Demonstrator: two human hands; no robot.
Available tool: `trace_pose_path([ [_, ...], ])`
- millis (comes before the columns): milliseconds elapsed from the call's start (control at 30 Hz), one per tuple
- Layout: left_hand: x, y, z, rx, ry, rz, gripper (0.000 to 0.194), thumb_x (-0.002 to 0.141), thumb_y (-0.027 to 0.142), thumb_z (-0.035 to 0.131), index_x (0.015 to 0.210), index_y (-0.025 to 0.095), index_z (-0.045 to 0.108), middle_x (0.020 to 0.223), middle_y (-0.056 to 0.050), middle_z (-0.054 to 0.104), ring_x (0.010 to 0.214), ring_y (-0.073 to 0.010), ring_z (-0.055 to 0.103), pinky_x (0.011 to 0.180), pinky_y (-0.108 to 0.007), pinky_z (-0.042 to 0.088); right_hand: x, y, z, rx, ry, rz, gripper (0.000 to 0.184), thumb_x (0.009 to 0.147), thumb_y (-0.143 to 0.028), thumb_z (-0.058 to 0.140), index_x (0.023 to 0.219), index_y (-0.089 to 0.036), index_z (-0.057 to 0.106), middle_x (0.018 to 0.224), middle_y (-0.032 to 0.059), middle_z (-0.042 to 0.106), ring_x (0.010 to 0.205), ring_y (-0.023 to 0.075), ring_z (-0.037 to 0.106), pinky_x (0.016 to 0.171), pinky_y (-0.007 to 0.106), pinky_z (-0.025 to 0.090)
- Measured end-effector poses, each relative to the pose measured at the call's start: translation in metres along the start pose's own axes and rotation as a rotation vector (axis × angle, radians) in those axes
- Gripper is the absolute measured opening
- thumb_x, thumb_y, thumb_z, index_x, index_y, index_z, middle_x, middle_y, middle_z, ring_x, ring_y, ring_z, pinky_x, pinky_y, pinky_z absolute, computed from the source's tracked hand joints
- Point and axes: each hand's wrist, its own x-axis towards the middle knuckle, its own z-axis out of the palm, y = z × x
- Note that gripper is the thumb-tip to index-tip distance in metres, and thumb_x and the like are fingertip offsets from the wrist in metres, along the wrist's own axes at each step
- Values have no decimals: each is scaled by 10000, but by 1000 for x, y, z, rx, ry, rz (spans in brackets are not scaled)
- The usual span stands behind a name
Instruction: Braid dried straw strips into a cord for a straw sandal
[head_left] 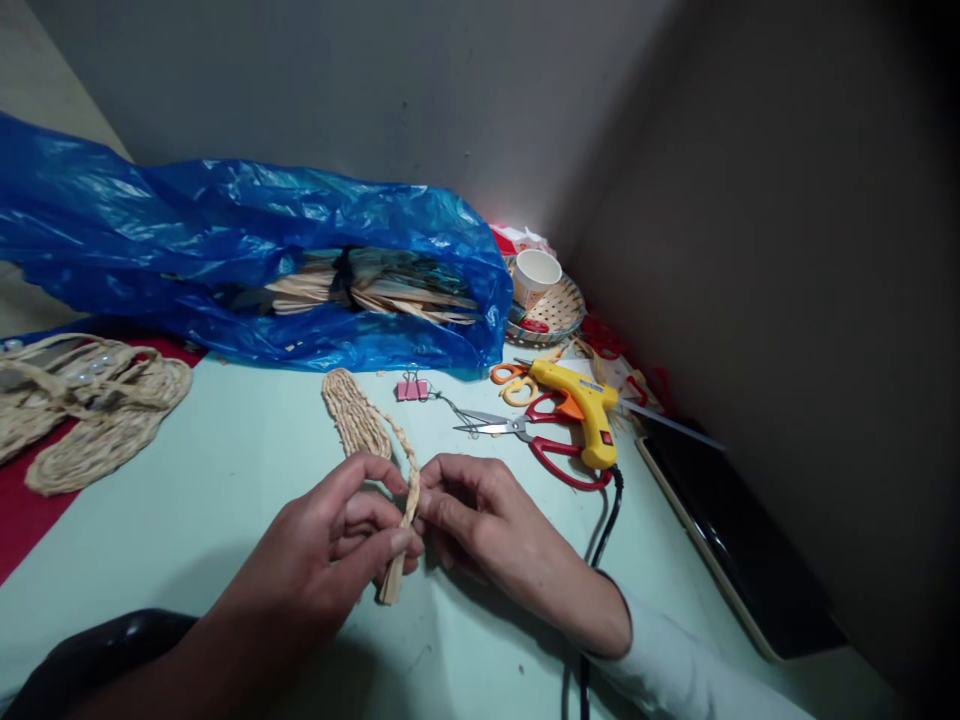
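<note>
Walls (pixel 360 90): two, grey and plain; meeting in a corner right of the upper middle, darkest at far right.
Tabletop (pixel 247 430): one, pale green; spread across middle and bottom.
Blue bag (pixel 420 215): one, glossy, crumpled; stretched from left edge to upper middle, mouth open toward the front.
Left hand (pixel 330 545): one, lower middle; thumb and fingers nearly closed, pinching the braid.
Right hand (pixel 491 530): one, just right of it; fingers curled, thumb and index nearly together at the braid's right edge; cannot tell whether gripping any of it.
Dark slab (pixel 750 530): one, glossy, pale-edged; lower right.
Red cloth (pixel 45 515): one, left edge.
Woven sandals (pixel 112 430): two, beaded; at left, partly over the red cloth.
Straw bundle (pixel 405 290): one, dark-tied; inside the blue bag.
Glue gun (pixel 596 405): one, yellow, black-corded; right of centre, over red-handled scissors (pixel 559 458), also one.
Woven sole (pixel 356 410): one, centre, flat on tabletop; one braid (pixel 409 490) running down from it between both hands, loose end at bottom.
Basket (pixel 570 305): one, upper right of centre; one white cup (pixel 536 270) in it.
Orange-handled scissors (pixel 514 378): one, beside glue gun.
Binder clip (pixel 412 388): one, pink; above centre.
</note>
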Motion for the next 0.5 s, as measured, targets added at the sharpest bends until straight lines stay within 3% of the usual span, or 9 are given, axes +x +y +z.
trace_pose_path([
  [133, 6, -2, -2, -18, 4, -46, 258, 717, 330, 740, 870, 243, 552, 603, 48, 694, 543, -161, 629, 564, -288, 473, -1, 2, -2, 98, -35, 29, 302, 1019, -385, 492, 826, -185, 608, 550, -61, 522, 410, 70, 369, 441, 209, 281],
  [300, 11, -2, -2, 63, -33, -6, 143, 730, 309, 695, 698, 215, 592, 602, 25, 663, 607, -170, 646, 620, -292, 484, -3, 4, 0, 84, 18, -10, 377, 863, -510, 733, 773, -169, 600, 626, -44, 507, 558, 90, 381, 514, 217, 277],
  [400, 11, -8, -1, 55, -94, 6, 184, 797, 374, 637, 716, 216, 587, 643, 4, 676, 635, -187, 666, 604, -285, 499, -2, 8, -1, 53, 21, -4, 421, 856, -560, 717, 751, -175, 583, 622, -40, 477, 575, 106, 385, 522, 230, 265],
  [500, 12, -16, -2, 55, -164, 4, 249, 857, 461, 567, 768, 229, 552, 687, -20, 690, 545, -168, 624, 484, -254, 461, 0, 13, -2, 87, -33, 59, 464, 838, -621, 704, 751, -198, 531, 559, -69, 419, 497, 94, 320, 488, 238, 218],
])
